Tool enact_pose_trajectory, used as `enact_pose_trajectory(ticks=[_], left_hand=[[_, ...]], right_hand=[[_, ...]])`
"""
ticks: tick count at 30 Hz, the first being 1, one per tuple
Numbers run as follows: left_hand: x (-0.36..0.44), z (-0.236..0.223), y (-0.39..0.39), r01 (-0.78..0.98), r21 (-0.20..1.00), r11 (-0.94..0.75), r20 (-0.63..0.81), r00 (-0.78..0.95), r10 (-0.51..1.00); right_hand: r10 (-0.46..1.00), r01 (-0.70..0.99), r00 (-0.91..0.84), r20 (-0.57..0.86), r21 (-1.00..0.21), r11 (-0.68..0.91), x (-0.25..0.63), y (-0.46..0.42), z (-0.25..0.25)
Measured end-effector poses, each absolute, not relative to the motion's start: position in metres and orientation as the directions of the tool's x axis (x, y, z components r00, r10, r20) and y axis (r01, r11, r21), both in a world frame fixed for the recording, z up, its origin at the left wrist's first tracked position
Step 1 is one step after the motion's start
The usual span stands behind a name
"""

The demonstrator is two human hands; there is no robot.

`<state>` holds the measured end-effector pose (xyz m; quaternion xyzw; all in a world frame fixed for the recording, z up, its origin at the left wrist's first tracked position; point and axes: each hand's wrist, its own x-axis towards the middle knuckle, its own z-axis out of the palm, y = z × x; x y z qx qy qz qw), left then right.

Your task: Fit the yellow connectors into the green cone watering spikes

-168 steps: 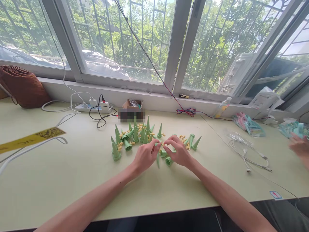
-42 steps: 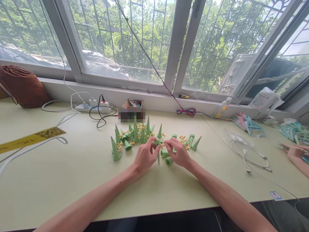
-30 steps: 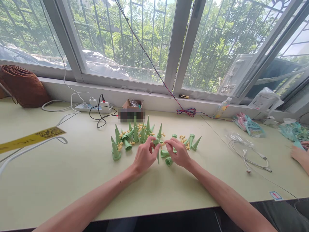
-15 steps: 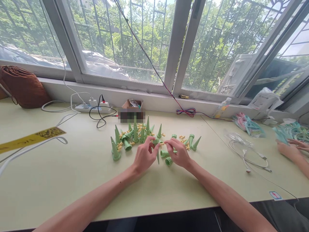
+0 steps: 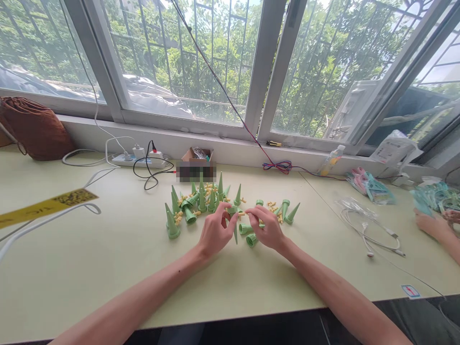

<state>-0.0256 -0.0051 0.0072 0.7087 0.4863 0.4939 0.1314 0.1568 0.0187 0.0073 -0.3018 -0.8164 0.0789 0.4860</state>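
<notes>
Near the middle of the table, my left hand (image 5: 215,230) grips a green plastic watering spike (image 5: 235,234), its pointed end hanging down below the fingers. From the spike's collar a small yellow valve (image 5: 241,215) sticks out to the right. My right hand (image 5: 266,227) is closed in a pinch at the valve's outer end; the fingertips hide the exact contact. Just under the right fingers lie green spikes with open threaded mouths (image 5: 251,239). Several more green spikes (image 5: 173,225) stand or lie to the left, yellow valves among them. A pile of yellow valves (image 5: 272,207) is behind my right hand.
Behind the spikes is a small cardboard box (image 5: 187,154). A power strip (image 5: 154,163) with cables lies back left, beside a brown bag (image 5: 36,129). White cables (image 5: 366,235) and a bottle (image 5: 332,160) are on the right. Another person's hand (image 5: 431,225) handles teal items there.
My hands, the spike and the valve look almost the same as before. At the right edge, the other person's hands have shifted slightly.
</notes>
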Motion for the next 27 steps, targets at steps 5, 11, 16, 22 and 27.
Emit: enact_pose_trajectory(ticks=[5,11,16,22,27], left_hand=[[-0.0256,0.0071,-0.0054,0.553,0.670,-0.495,0.570,0.044,0.820],[-0.0257,0.0067,-0.0046,0.554,0.665,-0.501,0.576,0.047,0.816],[-0.0256,0.0067,-0.0047,0.560,0.657,-0.505,0.579,0.054,0.813],[-0.0248,0.0063,-0.0051,0.580,0.621,-0.527,0.605,0.073,0.793],[-0.0248,0.0044,-0.0050,0.578,0.621,-0.529,0.597,0.089,0.797]], right_hand=[[0.560,0.418,-0.343,0.754,-0.412,0.810,0.1568,0.0186,0.0075],[0.563,0.424,-0.345,0.751,-0.410,0.808,0.1566,0.0186,0.0082],[0.552,0.419,-0.344,0.760,-0.401,0.814,0.1565,0.0190,0.0076],[0.561,0.411,-0.358,0.746,-0.414,0.812,0.1576,0.0194,0.0056],[0.558,0.398,-0.371,0.742,-0.416,0.818,0.1569,0.0191,0.0065]])
